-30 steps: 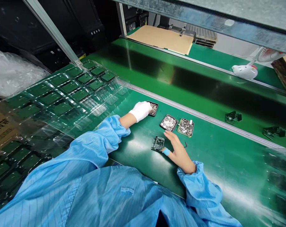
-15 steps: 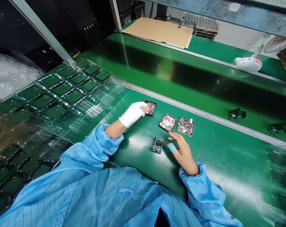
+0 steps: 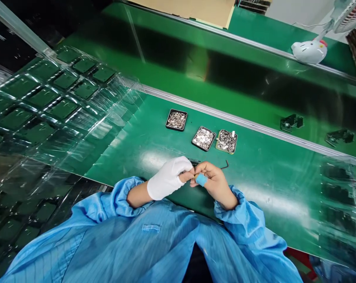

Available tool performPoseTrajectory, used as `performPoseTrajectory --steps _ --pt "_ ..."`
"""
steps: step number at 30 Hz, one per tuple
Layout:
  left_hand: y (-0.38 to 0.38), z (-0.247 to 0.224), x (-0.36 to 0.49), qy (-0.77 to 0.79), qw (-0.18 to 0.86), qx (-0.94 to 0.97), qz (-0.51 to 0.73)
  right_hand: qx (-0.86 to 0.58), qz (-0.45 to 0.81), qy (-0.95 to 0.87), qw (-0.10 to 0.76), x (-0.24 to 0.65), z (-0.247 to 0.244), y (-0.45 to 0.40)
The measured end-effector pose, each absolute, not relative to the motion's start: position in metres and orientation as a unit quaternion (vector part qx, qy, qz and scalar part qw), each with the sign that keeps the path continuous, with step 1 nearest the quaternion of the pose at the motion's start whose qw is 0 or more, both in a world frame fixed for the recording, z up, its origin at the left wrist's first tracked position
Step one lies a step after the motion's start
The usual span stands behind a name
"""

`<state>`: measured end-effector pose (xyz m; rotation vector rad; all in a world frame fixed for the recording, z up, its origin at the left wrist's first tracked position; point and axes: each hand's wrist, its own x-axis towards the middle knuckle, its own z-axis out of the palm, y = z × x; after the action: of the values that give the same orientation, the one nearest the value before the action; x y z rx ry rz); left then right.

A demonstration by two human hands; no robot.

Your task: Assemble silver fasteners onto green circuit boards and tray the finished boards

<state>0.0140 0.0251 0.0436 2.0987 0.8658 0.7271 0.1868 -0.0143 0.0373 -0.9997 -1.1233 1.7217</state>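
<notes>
My left hand (image 3: pixel 171 177), in a white glove with bare fingertips, is closed in a pinch above the green bench top. Its fingertips meet those of my right hand (image 3: pixel 213 181), which wears blue tape on one finger and is also pinched. Whatever lies between the fingertips is too small to make out. Just behind them a dark assembly (image 3: pixel 195 161) shows in part; the hands cover the rest. A bent hex key (image 3: pixel 226 164) lies beside my right hand. Farther back stand a tray of small metal parts (image 3: pixel 177 120), a middle tray (image 3: pixel 203 138) and a right tray (image 3: pixel 226 141).
Clear plastic blister trays (image 3: pixel 55 88) cover the left side, and more trays (image 3: pixel 341 196) lie at right. A metal rail (image 3: pixel 225 118) runs behind the parts trays. Beyond it sit black assemblies (image 3: pixel 292 122) and a white fan (image 3: pixel 309 51).
My left hand has left the far-left parts tray and come back to meet my right hand, which has moved left and closed. The view has tilted down. The hex key now shows.
</notes>
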Motion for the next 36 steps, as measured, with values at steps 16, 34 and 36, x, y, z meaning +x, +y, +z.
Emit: performPoseTrajectory --steps 16,34,36 --pt "0.031 -0.002 0.014 0.397 0.348 0.817 0.23 -0.521 0.407 -0.596 0.456 0.222 0.02 -0.007" --pt "0.021 0.016 0.02 0.363 0.314 0.838 0.26 -0.483 0.227 -0.739 0.411 0.2 0.019 -0.014" --pt "0.021 0.015 0.02 0.364 0.308 0.84 0.257 -0.487 0.231 -0.736 0.41 0.2 0.018 -0.013"
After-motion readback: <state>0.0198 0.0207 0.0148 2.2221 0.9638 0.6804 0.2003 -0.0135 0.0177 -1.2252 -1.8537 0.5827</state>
